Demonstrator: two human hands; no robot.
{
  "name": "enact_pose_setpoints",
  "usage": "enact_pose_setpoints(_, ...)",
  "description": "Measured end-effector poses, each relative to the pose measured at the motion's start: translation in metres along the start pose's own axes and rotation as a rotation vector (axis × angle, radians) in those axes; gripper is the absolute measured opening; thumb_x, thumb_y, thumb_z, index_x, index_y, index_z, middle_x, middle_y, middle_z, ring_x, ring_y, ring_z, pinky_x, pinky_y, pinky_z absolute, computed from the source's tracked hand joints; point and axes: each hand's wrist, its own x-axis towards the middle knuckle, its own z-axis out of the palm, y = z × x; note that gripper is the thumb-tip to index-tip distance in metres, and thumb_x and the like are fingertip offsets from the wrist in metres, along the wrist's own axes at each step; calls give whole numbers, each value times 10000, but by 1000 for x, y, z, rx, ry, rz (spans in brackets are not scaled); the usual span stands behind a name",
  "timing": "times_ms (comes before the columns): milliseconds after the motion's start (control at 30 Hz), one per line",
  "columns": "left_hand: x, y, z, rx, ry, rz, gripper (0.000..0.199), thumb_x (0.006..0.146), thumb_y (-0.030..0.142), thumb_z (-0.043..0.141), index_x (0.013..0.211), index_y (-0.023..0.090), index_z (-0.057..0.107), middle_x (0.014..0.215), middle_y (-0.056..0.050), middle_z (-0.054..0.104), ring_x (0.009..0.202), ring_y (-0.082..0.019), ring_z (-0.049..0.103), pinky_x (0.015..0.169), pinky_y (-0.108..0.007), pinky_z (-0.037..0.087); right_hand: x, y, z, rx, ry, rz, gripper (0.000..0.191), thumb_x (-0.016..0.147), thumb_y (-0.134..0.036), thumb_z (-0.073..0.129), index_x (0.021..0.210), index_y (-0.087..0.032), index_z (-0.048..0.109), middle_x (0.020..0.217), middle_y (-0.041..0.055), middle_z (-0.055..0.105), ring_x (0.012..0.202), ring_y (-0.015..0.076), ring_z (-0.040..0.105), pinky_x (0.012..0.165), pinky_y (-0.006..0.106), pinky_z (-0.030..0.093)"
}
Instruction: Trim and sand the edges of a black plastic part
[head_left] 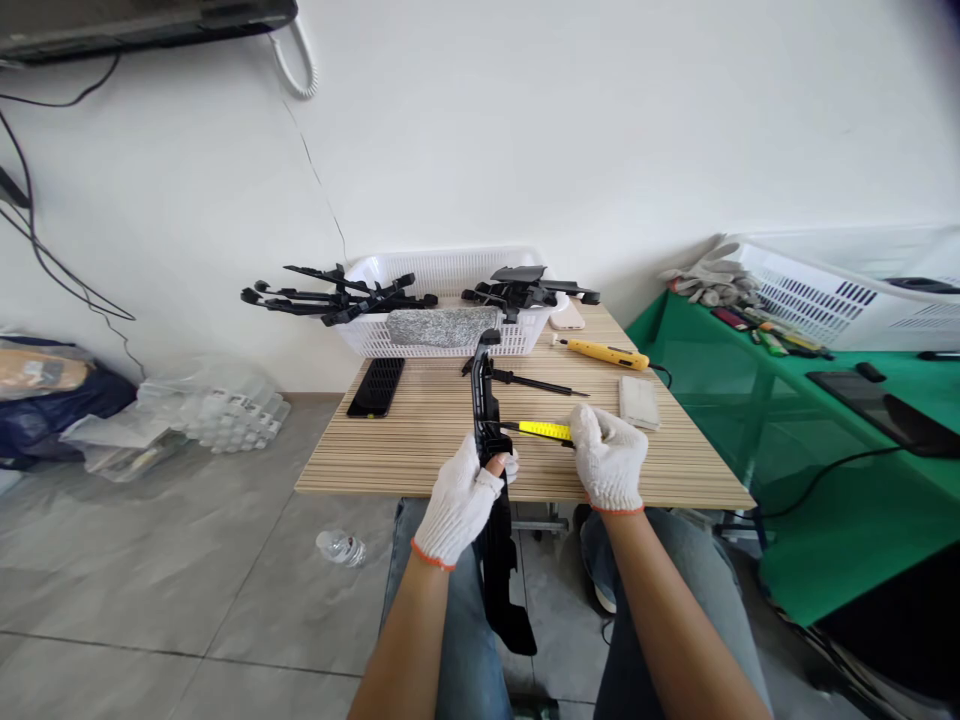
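Note:
My left hand [465,495], in a white knit glove with the thumb tip bare, is closed around a long black plastic part [487,400]. The part stands nearly upright in view, running from above the table down past its front edge between my knees. My right hand [609,455], also gloved, grips a slim yellow utility knife [544,430]. The knife points left, and its dark tip meets or almost meets the part just above my left hand; contact is too fine to tell. Behind, a white basket [442,265] holds several similar black parts [337,295].
On the striped wooden table [420,460] lie a black phone [377,387], a dark thin tool [536,382], a yellow corded power tool [604,354] and a folded whitish cloth [639,402]. A green-covered table [697,350] with another basket [810,290] stands right. A plastic bottle [341,547] lies on the floor.

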Motion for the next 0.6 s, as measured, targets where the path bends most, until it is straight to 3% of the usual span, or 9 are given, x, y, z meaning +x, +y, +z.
enact_pose_setpoints(100, 1, 2, 2, -187, -16, 0, 339, 883, 452, 636, 1101, 204, 559, 955, -50, 670, 783, -151, 633, 817, -364, 534, 0, 2, 1, 4, -54, -15, 526, 904, -521, 449, 510, -185, 544, 453, -10, 431, 521, 135, 472, 520, 236, 381)
enact_pose_setpoints(200, 1, 7, 2, -293, 10, -8, 369, 852, 442, 682, 1089, 197, 541, 901, -30, 655, 776, -150, 628, 800, -369, 535, 0, 1, 1, -11, -26, 4, 522, 894, -514, 459, 504, -181, 554, 462, -2, 464, 525, 138, 496, 534, 240, 397)
enact_pose_setpoints(433, 0, 6, 0, -303, 18, 18, 365, 880, 423, 657, 1155, 212, 543, 790, 26, 576, 707, -123, 585, 740, -329, 518, 2, -2, -2, 89, -104, 5, 502, 877, -519, 468, 575, -164, 655, 523, 19, 595, 538, 159, 562, 537, 258, 416)
enact_pose_setpoints(600, 0, 3, -1, -221, 18, 34, 369, 912, 431, 609, 1204, 216, 541, 762, 22, 575, 642, -114, 556, 643, -286, 480, 1, 3, -1, 81, -83, 13, 500, 884, -520, 485, 595, -162, 683, 543, 27, 625, 551, 167, 577, 543, 261, 428)
